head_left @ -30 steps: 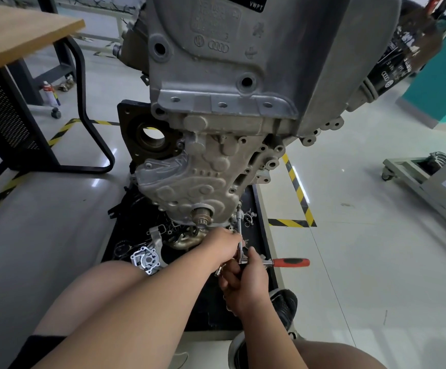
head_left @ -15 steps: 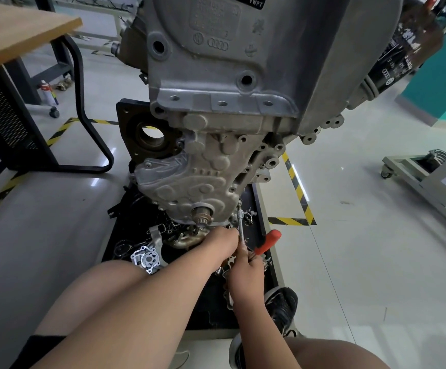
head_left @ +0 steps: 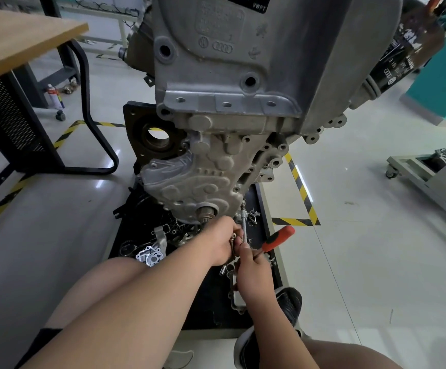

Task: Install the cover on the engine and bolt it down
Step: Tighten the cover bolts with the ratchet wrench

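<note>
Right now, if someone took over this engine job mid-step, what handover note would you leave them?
Left hand: holds small silver bolts beside the extension.
Right hand: grips the orange-handled ratchet; its steel extension runs up to the lower right edge of the grey cast-metal cover.
Done: cover sits on the grey metal engine block.
Left: finish tightening at that corner, then fit the bolts in hand; other holes are too small to judge.
</note>
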`<state>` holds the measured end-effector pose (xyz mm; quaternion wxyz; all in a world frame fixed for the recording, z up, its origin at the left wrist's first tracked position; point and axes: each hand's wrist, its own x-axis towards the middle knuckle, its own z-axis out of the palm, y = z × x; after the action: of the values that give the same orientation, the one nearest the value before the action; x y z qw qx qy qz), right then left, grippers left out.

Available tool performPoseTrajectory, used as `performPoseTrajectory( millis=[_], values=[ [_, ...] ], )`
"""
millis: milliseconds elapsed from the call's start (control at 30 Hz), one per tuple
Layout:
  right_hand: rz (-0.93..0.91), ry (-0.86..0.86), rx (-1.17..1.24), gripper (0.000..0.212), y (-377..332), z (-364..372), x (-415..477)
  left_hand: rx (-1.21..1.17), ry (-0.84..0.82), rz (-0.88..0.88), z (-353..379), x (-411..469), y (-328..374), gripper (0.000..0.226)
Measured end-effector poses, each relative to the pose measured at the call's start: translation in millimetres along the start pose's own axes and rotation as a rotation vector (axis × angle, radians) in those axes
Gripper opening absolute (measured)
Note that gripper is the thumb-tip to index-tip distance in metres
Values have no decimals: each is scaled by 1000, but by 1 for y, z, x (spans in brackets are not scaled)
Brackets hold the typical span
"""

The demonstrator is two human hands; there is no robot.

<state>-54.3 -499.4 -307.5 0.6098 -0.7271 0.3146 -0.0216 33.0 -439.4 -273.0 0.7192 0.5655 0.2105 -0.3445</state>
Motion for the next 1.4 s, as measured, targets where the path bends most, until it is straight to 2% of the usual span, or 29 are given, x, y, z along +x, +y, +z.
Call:
performPoseTrajectory(
  millis=[167,300,500,600,667,867,1200,1400],
  values=[
    [78,30,15,42,-3,-29,-10,-47,-26,3,-6,-12,8,33],
    [45,-41,16,44,-14,-60,-22,-58,-68,24,-7,-17,11,40],
    [-29,-192,76,46,-41,-84,-41,-255,-119,15,-12,-24,12,17],
    [-49,-220,99,45,-45,-87,-44,-366,-37,49,-14,-25,14,10],
    [-47,-231,94,45,-46,-87,-45,-394,8,76,-16,-27,15,13],
    [-39,-257,115,45,-46,-85,-45,-300,-21,102,-20,-36,13,21],
    [-49,-266,108,41,-43,-85,-40,-311,-21,152,-20,-35,16,9],
    [-56,-290,41,38,-42,-85,-41,-313,-6,153,-21,-32,15,13]
  ],
)
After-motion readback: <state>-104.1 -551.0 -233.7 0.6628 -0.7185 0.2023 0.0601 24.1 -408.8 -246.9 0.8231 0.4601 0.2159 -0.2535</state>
